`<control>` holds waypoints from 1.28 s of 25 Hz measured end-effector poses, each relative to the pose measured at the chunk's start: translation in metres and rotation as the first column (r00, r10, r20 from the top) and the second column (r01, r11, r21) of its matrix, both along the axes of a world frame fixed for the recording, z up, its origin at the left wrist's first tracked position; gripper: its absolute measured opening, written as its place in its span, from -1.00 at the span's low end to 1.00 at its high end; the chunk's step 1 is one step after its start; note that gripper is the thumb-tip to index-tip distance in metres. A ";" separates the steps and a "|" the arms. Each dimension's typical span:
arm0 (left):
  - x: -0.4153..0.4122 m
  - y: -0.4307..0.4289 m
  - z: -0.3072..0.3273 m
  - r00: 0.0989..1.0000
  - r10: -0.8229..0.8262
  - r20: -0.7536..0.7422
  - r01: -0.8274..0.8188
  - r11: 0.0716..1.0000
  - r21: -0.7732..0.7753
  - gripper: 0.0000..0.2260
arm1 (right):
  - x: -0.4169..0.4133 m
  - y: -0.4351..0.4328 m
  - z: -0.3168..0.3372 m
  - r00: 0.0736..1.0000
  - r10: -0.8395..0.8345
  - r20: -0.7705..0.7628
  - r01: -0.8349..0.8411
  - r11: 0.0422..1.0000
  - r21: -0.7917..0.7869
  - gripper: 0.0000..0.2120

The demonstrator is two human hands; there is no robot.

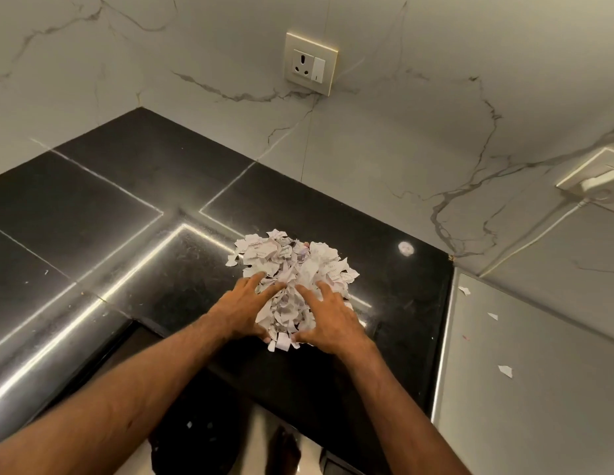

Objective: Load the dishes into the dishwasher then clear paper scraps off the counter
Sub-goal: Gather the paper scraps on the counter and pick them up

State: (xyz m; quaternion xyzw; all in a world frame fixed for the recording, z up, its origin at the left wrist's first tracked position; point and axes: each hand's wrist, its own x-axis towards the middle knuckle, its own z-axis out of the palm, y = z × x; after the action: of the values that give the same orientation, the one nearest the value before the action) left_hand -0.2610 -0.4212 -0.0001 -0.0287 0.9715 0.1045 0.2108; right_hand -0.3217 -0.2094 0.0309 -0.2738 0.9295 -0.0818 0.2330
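- Where it rises behind everything, the pale wall [367, 138] with its grey marble veins fills the upper half of the view and meets itself in a corner at the far left.
- Below it lies the black counter [103, 207], glossy, crossed by thin seams and bright streaks of reflected light.
- To the right of the counter sits a pale side panel [545, 399], set lower in the view.
- Two bare forearms reach in from the bottom edge and converge on the middle of the counter.
- The pile of paper scraps [292, 265] sits heaped on the counter near its right end, white torn pieces with faint print, mounded between the two hands.
- The left grip [242, 310] presses against the left flank of the pile, its fingers spread and nearly straight over the scraps, the thumb down at the near edge; it closes around nothing.
- The right grip [333, 320] mirrors it on the right flank, fingers splayed across the paper, likewise loose and flat rather than clenched.
- A wall socket [310, 63] with a white switch is mounted above the pile.
- A second socket [597, 180] with a white plug in it shows at the far right.
- Three stray scraps [505, 370] lie apart on the side panel, well away from the pile.
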 end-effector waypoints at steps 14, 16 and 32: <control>-0.005 0.022 0.001 0.996 0.068 0.058 -0.073 0.993 0.091 0.04 | 0.003 0.006 -0.008 0.997 -0.017 -0.074 0.017 1.000 0.003 -0.11; -0.003 0.027 0.001 0.993 0.067 0.095 -0.080 0.988 0.134 0.10 | 0.004 0.009 -0.010 1.000 0.022 0.008 -0.022 0.999 0.037 -0.04; 0.001 0.059 -0.002 0.998 0.047 0.046 -0.051 0.996 0.076 -0.05 | -0.014 0.013 -0.018 0.989 0.141 0.032 -0.141 0.990 -0.011 -0.17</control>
State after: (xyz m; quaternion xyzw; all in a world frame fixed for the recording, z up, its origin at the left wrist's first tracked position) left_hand -0.2596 -0.3621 -0.0024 -0.0466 0.9609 0.1465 0.2305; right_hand -0.3353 -0.1966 0.0126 -0.3385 0.9035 -0.0736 0.2523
